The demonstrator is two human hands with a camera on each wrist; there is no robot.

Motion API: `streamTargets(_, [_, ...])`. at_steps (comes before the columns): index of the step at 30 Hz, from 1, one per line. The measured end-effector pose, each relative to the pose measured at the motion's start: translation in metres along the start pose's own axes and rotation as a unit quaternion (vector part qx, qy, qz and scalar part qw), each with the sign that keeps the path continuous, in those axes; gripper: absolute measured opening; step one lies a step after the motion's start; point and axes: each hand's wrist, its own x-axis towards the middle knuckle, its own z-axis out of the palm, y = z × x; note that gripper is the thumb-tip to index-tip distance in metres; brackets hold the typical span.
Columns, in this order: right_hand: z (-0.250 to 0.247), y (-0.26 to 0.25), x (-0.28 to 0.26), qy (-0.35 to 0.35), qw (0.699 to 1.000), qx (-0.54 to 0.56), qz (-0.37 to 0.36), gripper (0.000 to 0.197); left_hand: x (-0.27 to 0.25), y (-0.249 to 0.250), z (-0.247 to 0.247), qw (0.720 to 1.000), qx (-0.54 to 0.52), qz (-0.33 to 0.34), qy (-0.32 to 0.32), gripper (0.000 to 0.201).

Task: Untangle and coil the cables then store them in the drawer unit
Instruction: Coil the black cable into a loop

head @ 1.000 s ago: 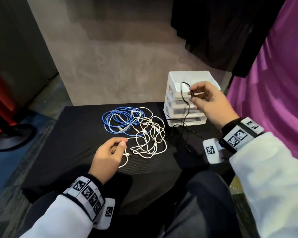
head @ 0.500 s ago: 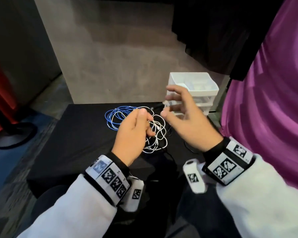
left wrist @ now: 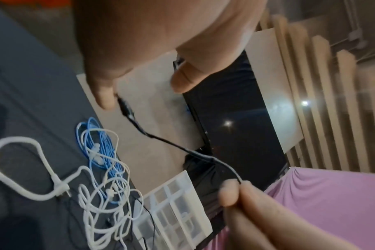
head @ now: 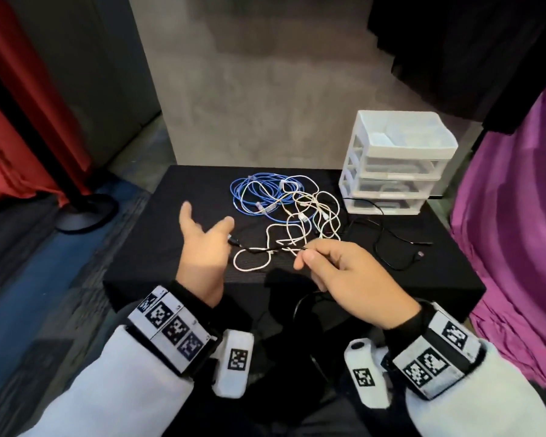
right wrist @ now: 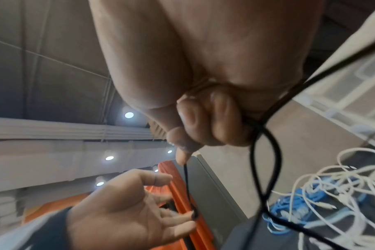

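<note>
A black cable [head: 267,249] stretches taut between my hands above the table's front. My right hand [head: 304,254] pinches it between thumb and forefinger, with a loop hanging below the fist [right wrist: 265,152]. The left hand [head: 206,238] is spread open, and the cable's plug [left wrist: 125,106] lies against its fingertips [right wrist: 178,219]. The rest of the black cable [head: 391,247] trails over the table to the right. A white cable tangle [head: 309,216] overlaps a blue cable coil [head: 252,197] behind the hands. The white drawer unit [head: 401,159] stands at the back right, drawers shut.
Everything sits on a black table [head: 158,234] against a grey wall. Purple cloth [head: 511,234] hangs close on the right, beside the drawer unit. Red fabric and a round stand base [head: 82,212] are on the floor to the left.
My hands were raised together over the tangle; they have dropped and moved apart, drawing the black cable out between them. The left hand has opened.
</note>
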Motion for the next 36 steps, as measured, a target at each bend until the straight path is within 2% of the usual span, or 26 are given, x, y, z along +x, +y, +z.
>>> streamTargets(1, [-0.002, -0.003, -0.001, -0.010, 1.000, -0.001, -0.002, 0.027, -0.006, 0.002, -0.003, 0.997, 0.032, 0.065, -0.035, 0.064])
streamTargets(3, [-0.006, -0.010, -0.002, -0.028, 0.999, -0.002, -0.016, 0.026, -0.023, 0.010, -0.003, 0.958, 0.143, 0.182, -0.169, 0.035])
streamTargets(4, [-0.007, -0.014, 0.000, -0.027, 0.999, -0.006, -0.028, 0.025, -0.032, 0.012, -0.001, 0.937, 0.175, 0.188, -0.238, 0.031])
streamTargets(5, [-0.009, -0.017, 0.002, -0.019, 0.999, -0.009, -0.040, 0.025, -0.041, 0.013, 0.002, 0.924, 0.182, 0.162, -0.294, 0.034])
streamTargets(7, [-0.015, -0.022, 0.008, 0.011, 0.998, -0.012, -0.058, 0.025, -0.049, 0.013, 0.005, 0.917, 0.169, 0.104, -0.345, 0.039])
streamTargets(12, [-0.038, -0.021, 0.019, 0.064, 0.996, -0.022, -0.066, 0.017, -0.046, 0.027, -0.001, 0.918, 0.134, 0.033, -0.371, 0.032])
streamTargets(16, [-0.049, -0.001, 0.023, 0.071, 0.996, 0.012, -0.050, 0.023, -0.044, 0.046, -0.006, 0.912, 0.064, -0.029, -0.405, 0.026])
streamTargets(20, [-0.043, 0.017, 0.021, 0.053, 0.998, 0.016, -0.014, 0.020, -0.041, 0.059, -0.003, 0.932, -0.133, -0.076, -0.328, 0.029])
streamTargets(23, [-0.028, 0.025, 0.016, 0.030, 0.999, 0.015, 0.021, 0.024, -0.037, 0.062, -0.002, 0.923, -0.249, -0.097, -0.277, 0.031])
streamTargets(26, [0.004, 0.024, 0.002, -0.037, 0.999, 0.001, 0.034, 0.027, -0.030, 0.060, -0.001, 0.909, -0.319, -0.079, -0.257, 0.035])
streamTargets(28, [0.027, 0.011, -0.014, -0.104, 0.994, -0.026, 0.007, 0.024, -0.026, 0.057, 0.002, 0.914, -0.301, -0.069, -0.262, 0.038])
streamTargets(31, [0.034, -0.014, -0.029, -0.155, 0.985, -0.068, -0.044, 0.015, -0.023, 0.045, 0.005, 0.961, -0.162, -0.034, -0.221, 0.036])
streamTargets(33, [0.020, -0.031, -0.027, -0.131, 0.984, -0.086, -0.086, 0.014, -0.027, 0.036, 0.004, 0.974, -0.043, -0.005, -0.222, 0.034])
streamTargets(36, [0.000, -0.039, -0.016, -0.026, 0.989, -0.074, -0.124, 0.011, -0.042, 0.032, 0.002, 0.949, 0.095, 0.000, -0.300, 0.033])
